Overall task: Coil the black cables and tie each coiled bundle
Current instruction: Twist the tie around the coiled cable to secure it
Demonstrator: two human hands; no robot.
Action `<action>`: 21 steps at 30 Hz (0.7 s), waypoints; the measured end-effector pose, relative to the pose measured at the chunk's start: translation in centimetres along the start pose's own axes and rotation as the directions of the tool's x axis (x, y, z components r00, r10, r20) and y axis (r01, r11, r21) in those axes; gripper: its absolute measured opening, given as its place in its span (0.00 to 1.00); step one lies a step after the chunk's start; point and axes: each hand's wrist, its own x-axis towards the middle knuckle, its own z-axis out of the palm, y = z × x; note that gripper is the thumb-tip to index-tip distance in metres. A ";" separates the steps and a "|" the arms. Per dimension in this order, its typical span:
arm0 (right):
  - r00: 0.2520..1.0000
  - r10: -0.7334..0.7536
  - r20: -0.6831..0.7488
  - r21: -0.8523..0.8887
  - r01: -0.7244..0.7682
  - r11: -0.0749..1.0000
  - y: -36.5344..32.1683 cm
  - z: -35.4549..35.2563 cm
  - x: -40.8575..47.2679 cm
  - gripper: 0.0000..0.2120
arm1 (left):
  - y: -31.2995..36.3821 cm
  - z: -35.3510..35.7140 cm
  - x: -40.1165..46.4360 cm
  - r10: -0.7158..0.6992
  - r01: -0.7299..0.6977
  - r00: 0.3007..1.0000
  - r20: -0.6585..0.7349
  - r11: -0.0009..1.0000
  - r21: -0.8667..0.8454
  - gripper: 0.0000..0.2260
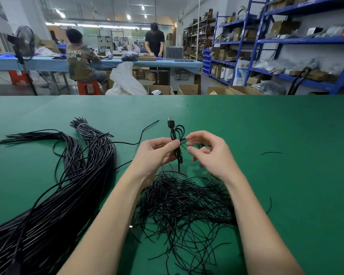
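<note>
Tying off one coil, with a large pile of cables left to do.

The left hand (pixel 157 153) pinches a small coiled black USB cable (pixel 176 143) at its waist; the right hand (pixel 207 153), fingers curled, appears to work a thin black tie wire (pixel 184 143) around it. The coil's long axis runs 12 to 6, plug at 12. Uncoiled black cables (pixel 68 195) lie at 9, loose black tie wires (pixel 183 203) at 6.

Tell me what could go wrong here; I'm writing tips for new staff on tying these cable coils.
1. The left hand pinches the coil only at its middle; if the grip slackens, the loops may spring open.
2. The right hand works a thin tie by its fingertips, so it could slip.
3. The coil's tail hangs over the tie pile and might snag.
</note>
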 end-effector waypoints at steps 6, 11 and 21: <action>0.950 -0.312 -0.018 -0.176 0.304 0.936 0.1 -0.3 0.0 0.04 | 0.5 -0.4 -0.1 -0.079 0.083 0.995 0.064 0.995 -0.055 0.10; 0.985 -0.121 -0.125 -0.038 0.117 0.992 0.1 0.8 0.3 0.06 | 0.6 -0.3 -0.2 0.022 -0.023 0.998 0.054 0.999 0.023 0.06; 0.999 -0.046 0.018 0.095 0.044 0.995 0.3 0.5 -0.2 0.07 | 0.8 -0.4 -0.2 -0.168 0.175 0.983 0.070 0.978 -0.109 0.07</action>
